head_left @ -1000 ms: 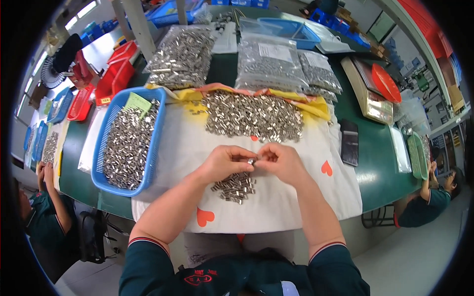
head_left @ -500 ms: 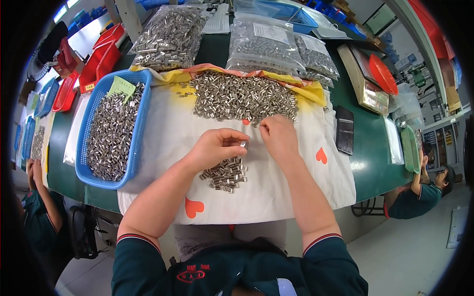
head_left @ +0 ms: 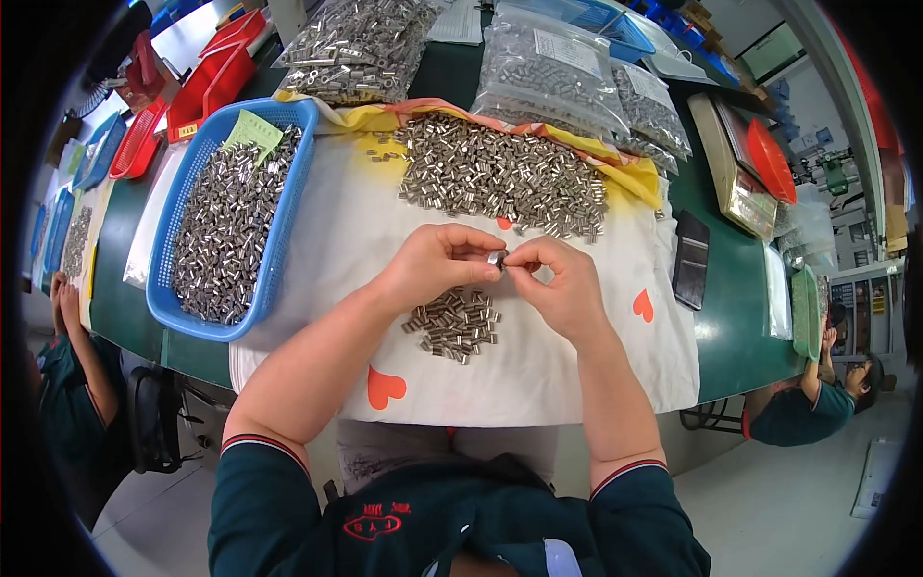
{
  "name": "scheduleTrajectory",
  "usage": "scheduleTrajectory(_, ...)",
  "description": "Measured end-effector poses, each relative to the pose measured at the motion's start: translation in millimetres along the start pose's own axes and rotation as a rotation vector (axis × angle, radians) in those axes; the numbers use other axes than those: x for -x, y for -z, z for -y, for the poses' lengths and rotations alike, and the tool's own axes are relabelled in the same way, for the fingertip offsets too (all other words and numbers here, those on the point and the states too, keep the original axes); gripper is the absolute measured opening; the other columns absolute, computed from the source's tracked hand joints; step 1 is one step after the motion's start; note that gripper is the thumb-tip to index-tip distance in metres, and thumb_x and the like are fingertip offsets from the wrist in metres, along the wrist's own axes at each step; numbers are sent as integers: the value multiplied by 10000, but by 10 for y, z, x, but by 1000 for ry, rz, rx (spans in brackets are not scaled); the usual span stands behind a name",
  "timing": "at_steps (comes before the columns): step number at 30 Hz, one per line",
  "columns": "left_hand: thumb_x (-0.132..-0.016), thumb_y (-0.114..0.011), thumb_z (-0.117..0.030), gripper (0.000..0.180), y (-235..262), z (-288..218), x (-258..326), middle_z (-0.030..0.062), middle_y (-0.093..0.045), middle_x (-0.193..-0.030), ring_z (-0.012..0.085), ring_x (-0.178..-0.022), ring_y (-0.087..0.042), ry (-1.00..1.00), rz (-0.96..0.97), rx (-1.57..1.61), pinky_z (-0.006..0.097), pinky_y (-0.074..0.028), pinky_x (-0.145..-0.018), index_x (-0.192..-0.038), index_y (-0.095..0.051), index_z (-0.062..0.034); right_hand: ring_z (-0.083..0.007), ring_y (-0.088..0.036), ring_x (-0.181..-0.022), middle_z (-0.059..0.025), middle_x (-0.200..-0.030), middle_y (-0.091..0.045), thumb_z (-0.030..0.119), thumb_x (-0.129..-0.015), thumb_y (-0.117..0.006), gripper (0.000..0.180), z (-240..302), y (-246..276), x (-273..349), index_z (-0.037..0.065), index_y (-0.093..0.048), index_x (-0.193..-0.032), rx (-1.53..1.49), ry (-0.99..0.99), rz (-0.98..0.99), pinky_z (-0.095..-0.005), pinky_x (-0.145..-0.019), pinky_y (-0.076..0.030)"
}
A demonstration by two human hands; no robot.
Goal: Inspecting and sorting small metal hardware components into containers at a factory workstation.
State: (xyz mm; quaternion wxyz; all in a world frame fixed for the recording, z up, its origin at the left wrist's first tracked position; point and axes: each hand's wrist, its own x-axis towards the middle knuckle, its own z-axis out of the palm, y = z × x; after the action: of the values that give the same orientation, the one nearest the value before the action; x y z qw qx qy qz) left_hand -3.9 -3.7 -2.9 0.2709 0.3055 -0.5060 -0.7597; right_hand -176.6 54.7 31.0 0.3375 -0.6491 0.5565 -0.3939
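Pinching apparently one metal sleeve [head_left: 496,258], both hands [head_left: 437,264] [head_left: 558,287] have drawn together.

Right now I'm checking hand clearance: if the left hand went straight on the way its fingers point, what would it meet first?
Probably the right hand: the left hand points rightward at it, and both already pinch the same small metal piece.
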Motion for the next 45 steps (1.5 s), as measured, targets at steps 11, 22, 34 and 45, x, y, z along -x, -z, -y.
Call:
scheduleTrajectory(11, -736, -636, 23, 283, -60, -3, 3, 33, -605, -804, 76, -716, -572, 20, -65, -99, 191, -480, -640, -1013, -579, 37, -161, -558, -627, -62, -718, -591, 35, -700, -617, 124, -76, 18, -2, 36, -606, -823, 95, 54, -13, -266, -582, -445)
scheduleTrajectory(22, -713, -680, -31, 291, -38, -19, 29, 42, -622, -862, 72, -772, -573, -17, 128, -332, 215, -475, -707, -986, -594, 22, -220, -542, -661, -78, -722, -559, 93, -718, -594, 98, -403, 2, -199, 53, -613, -805, 574, 121, -198, -327, -611, -433)
scheduleTrajectory(34, -746, -636, 2, 280, 17, 23, -24, 18, -597, -857, 59, -766, -556, -30, 46, -3, 195, -467, -684, -1020, -576, 16, -157, -553, -671, -50, -741, -584, 47, -699, -602, 91, -148, 39, -85, 40, -592, -789, 106, -94, -90, -260, -619, -446)
scheduleTrajectory(45, -736, -657, -23, 291, 0, 58, -23, 20, -595, -826, 61, -740, -551, -41, 4, -6, 197, -466, -660, -1013, -582, 23, -161, -564, -661, -65, -708, -571, 1, -675, -602, 91, -24, -104, 21, 23, -575, -758, 280, 153, -84, -261, -590, -452)
